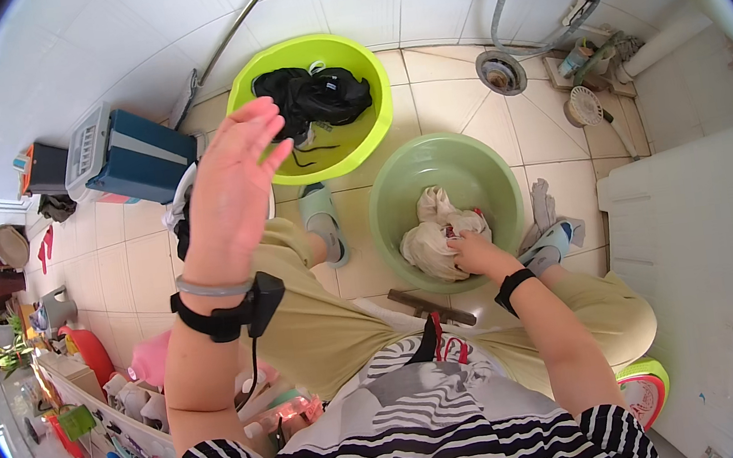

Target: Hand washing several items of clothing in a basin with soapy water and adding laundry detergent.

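Observation:
A light cloth bundle [434, 245] with some red on it lies in a pale green plastic basin [388, 226]. My right hand [479, 254] rests on the bundle with its fingers curled against the cloth; whether they grip it is hard to tell. Raised at the left, my left hand [234, 183] holds nothing, its thumb apart from the fingers, and it partly overlaps the view of a lime-yellow basin [379, 100]. Black garments [329, 96] with a dark cord are bunched inside that basin. Both wrists wear black bands.
A floor drain [500, 73] lies beyond the basins, with a grey hose [499, 20] above it. A blue box [148, 155] stands at the left. Grey cloth [542, 204] lies near my slippered right foot. A brown wooden piece [432, 307] is below the green basin. A white panel [693, 209] stands right.

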`<action>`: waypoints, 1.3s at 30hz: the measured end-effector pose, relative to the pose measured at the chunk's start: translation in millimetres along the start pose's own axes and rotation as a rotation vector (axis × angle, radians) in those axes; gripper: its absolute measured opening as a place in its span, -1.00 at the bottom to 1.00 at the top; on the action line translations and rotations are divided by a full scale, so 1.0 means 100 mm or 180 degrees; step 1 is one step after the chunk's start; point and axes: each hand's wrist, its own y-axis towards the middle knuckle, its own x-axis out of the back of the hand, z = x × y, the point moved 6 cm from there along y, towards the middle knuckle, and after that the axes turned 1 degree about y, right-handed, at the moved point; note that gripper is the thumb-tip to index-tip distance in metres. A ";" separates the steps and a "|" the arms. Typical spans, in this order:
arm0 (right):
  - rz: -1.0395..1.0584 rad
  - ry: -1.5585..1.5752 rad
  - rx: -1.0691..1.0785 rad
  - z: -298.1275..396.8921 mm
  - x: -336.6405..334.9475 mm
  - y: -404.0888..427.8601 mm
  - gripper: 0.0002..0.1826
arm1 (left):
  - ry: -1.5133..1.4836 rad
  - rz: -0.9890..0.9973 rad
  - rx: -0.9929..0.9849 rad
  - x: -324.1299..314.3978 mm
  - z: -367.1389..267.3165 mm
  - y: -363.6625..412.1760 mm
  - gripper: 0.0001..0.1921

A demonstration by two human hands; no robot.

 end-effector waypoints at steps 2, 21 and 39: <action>0.0173 -0.0272 -0.0100 0.19 -0.01 0.05 -0.58 | 0.0203 -0.0344 -0.0526 0.37 -0.56 -0.21 -0.61; -0.0158 -0.0283 0.0360 0.11 -0.53 0.18 -0.55 | -0.0295 -0.4280 0.1251 4.37 2.23 -2.38 -0.52; -0.0045 -0.0399 -0.0324 -0.09 -0.59 0.06 -0.45 | -0.0812 -0.4152 0.0808 5.11 2.35 -2.59 -0.22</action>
